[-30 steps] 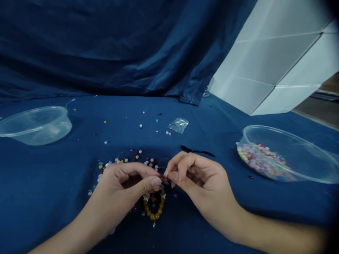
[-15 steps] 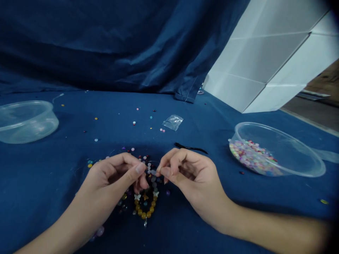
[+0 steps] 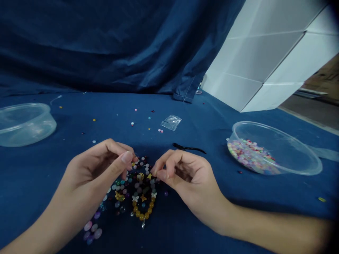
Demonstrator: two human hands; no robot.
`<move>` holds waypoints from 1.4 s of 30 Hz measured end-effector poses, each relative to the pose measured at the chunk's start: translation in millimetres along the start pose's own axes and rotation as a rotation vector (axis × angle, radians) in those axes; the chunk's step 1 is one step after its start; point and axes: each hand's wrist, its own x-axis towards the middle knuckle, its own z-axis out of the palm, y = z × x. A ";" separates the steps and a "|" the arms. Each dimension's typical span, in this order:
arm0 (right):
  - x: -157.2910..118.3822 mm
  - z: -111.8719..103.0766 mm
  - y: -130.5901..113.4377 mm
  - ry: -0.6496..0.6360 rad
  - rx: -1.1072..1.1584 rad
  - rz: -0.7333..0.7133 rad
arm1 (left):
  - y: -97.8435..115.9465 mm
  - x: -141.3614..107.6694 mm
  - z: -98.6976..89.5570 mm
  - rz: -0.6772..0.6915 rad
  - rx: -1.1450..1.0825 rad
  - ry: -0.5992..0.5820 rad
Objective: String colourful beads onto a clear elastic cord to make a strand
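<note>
My left hand (image 3: pixel 103 169) is closed in a pinch, thumb against the fingertips; whatever it grips is too fine or hidden to name. Opposite it, my right hand (image 3: pixel 185 173) also pinches at the upper end of a strand of beads, and its grip is partly hidden. Between and below both hands lies a beaded bracelet (image 3: pixel 142 214), curved in a U, with amber beads, white butterfly beads, greyish beads higher up and a clear drop pendant (image 3: pixel 143 224). Loose coloured beads (image 3: pixel 93 228) and a gold charm (image 3: pixel 119 196) lie under and beside my left hand.
A clear bowl of mixed beads (image 3: pixel 251 158) stands at right, another clear bowl (image 3: pixel 29 130) at left. Behind my hands lie a small plastic bag (image 3: pixel 171 122), a thin black tool (image 3: pixel 189 148) and scattered beads. A white box (image 3: pixel 254 63) stands at the back right.
My left hand has moved left and slightly up, away from my right hand, widening the gap and uncovering more loose beads. My right hand has barely shifted.
</note>
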 end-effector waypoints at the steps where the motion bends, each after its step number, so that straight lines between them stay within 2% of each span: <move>1: -0.5 0.4 0.1 -0.016 0.007 -0.001 | 1.8 0.1 -0.9 0.026 0.022 0.004; 7: -2.5 3.7 -3.9 -0.096 0.054 0.016 | 17.7 4.1 2.6 0.178 0.104 0.022; 12: -4.2 4.5 -6.1 -0.159 0.120 0.043 | 29.5 15.4 12.6 0.160 0.109 0.039; 17: -4.2 4.0 -4.7 -0.118 0.154 0.054 | 30.0 22.5 16.6 0.170 0.219 0.049; 19: -2.7 3.2 -2.8 -0.078 0.155 0.068 | 25.3 18.1 15.7 0.300 0.373 0.129; 21: -0.8 2.4 -0.5 -0.035 0.159 0.082 | 18.2 9.2 13.9 0.518 0.526 0.200; 23: 0.7 1.8 1.5 -0.008 0.155 0.077 | 9.8 -2.0 12.0 0.689 0.601 0.179; 24: 1.1 1.7 2.2 0.001 0.150 0.066 | 5.7 -7.3 11.3 0.716 0.611 0.143; 26: 1.2 1.6 2.4 0.004 0.143 0.043 | -1.1 -15.4 10.8 0.658 0.631 0.097; 28: 0.7 1.6 1.3 0.003 0.140 0.025 | -5.2 -18.8 11.8 0.536 0.629 0.065; 33: 0.2 0.9 -2.3 0.008 0.129 -0.034 | -5.3 -11.7 18.5 0.103 0.429 -0.095; 35: 0.7 0.7 -3.1 0.001 0.120 -0.057 | -3.4 -7.4 21.3 -0.029 0.306 -0.134; 39: 0.9 0.3 -3.7 -0.011 0.090 -0.079 | 0.2 -0.9 24.6 -0.142 0.112 -0.191; 42: 0.1 0.3 -4.0 -0.013 0.056 -0.079 | 0.2 0.7 25.4 -0.155 0.075 -0.203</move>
